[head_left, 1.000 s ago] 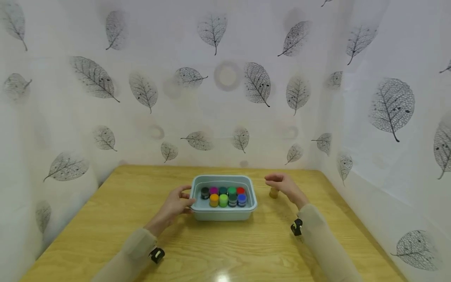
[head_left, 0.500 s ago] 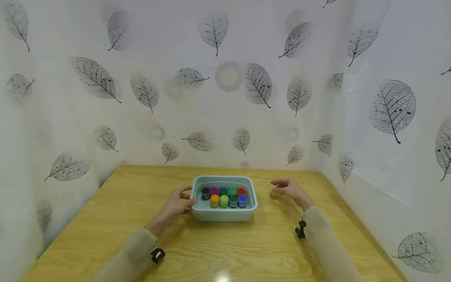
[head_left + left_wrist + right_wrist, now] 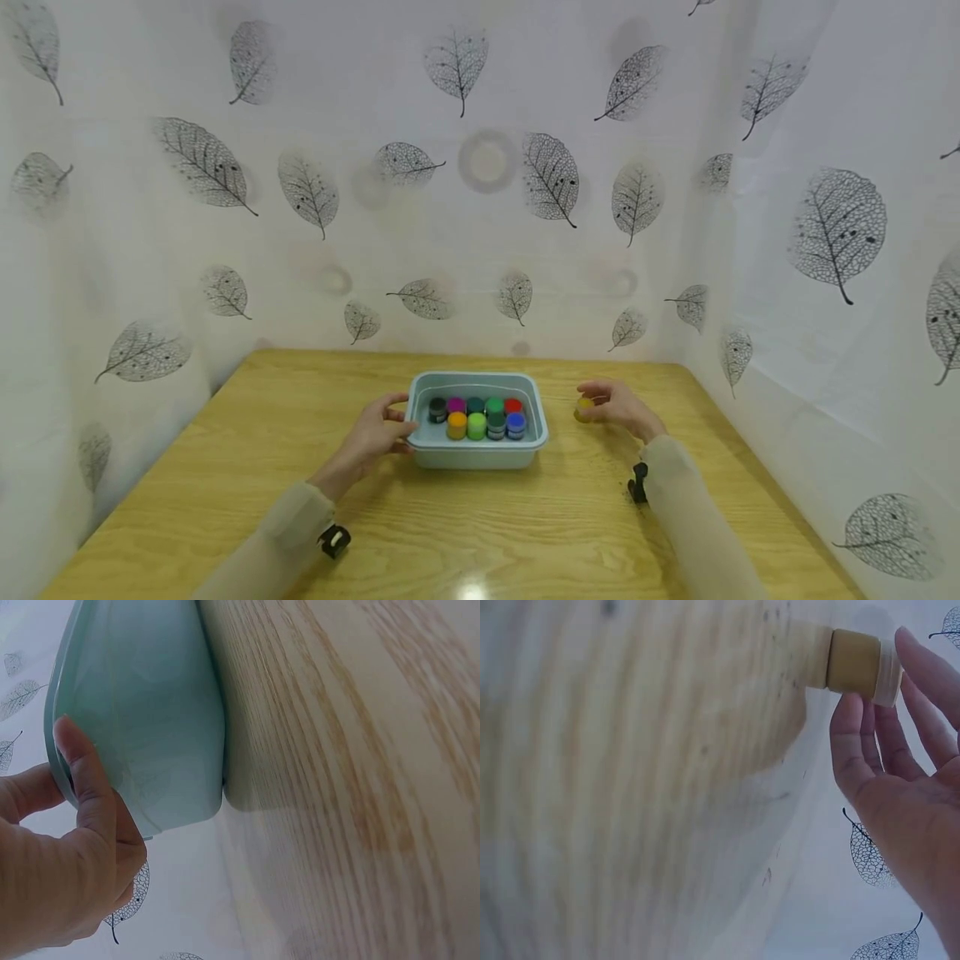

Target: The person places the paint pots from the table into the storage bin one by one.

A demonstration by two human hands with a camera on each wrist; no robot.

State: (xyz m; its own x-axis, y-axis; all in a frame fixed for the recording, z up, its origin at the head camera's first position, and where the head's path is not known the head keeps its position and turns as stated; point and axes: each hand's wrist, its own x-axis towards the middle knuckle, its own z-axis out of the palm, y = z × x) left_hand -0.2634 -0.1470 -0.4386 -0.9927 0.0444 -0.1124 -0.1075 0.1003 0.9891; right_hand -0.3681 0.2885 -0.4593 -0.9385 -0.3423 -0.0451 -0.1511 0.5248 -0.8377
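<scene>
My left hand (image 3: 372, 432) grips the left end of a pale blue-green plastic tub (image 3: 476, 459), its fingers around the rim in the left wrist view. Several small paint jars sit upright in the tub, among them an orange jar (image 3: 457, 426), a lime-green jar (image 3: 476, 426) and a blue jar (image 3: 515, 426). To the tub's right, my right hand (image 3: 618, 408) holds a small mustard-yellow paint jar (image 3: 855, 662) between its fingertips. This jar has a clear, whitish lid and stands with its base at the tabletop in the right wrist view.
The wood-grain table (image 3: 480, 533) stretches around the tub. A white curtain (image 3: 480, 317) printed with dark leaves hangs behind the table and along both sides. Each wrist wears a small black device, such as the left wrist device (image 3: 334, 541).
My right hand shifts slightly right, then its fingers close in around the yellow jar, which stays in nearly the same spot. The left hand and the tub hold still.
</scene>
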